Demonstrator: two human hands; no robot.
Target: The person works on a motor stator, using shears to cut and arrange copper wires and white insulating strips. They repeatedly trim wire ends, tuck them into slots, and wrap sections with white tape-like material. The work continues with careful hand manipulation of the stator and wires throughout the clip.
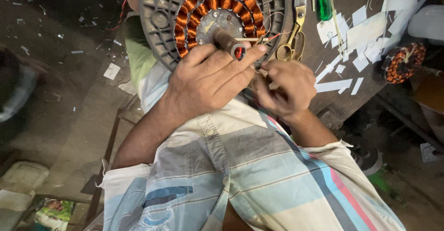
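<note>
Two bare hands work at the near edge of a round motor stator [217, 16], a dark ribbed disc carrying a ring of copper-coloured wire coils with a grey metal plate in its middle. Everything else is placed from this stator.

From the plate a short brown shaft [226, 40] sticks out towards the person, with a glimpse of red wire [238, 52] at its end. The left hand [210, 76] lies over the stator's near rim, palm down, fingers stretched forward and only loosely curled; the index finger and thumb reach past the shaft tip and close around the red wire there, though how firmly they pinch it I cannot tell.

Just to the right of that hand, below the stator's lower right edge, the right hand [282, 90] is curled almost into a fist, fingertips drawn together on something thin; a fine wire seems to run between the two hands, but it is too small to be sure of.

Right of the stator, touching its rim, a pair of scissors [296, 23] with brass-coloured handles lies on the dark workbench [337, 104], blades pointing away. Beyond the scissors lies a green-handled screwdriver [323, 0], then a scatter of white paper strips [365, 37]. Farther right again sits a second, smaller coil winding [402, 62], well apart from the stator.

Below both hands the person's striped shirt [259, 175] fills the view
</note>
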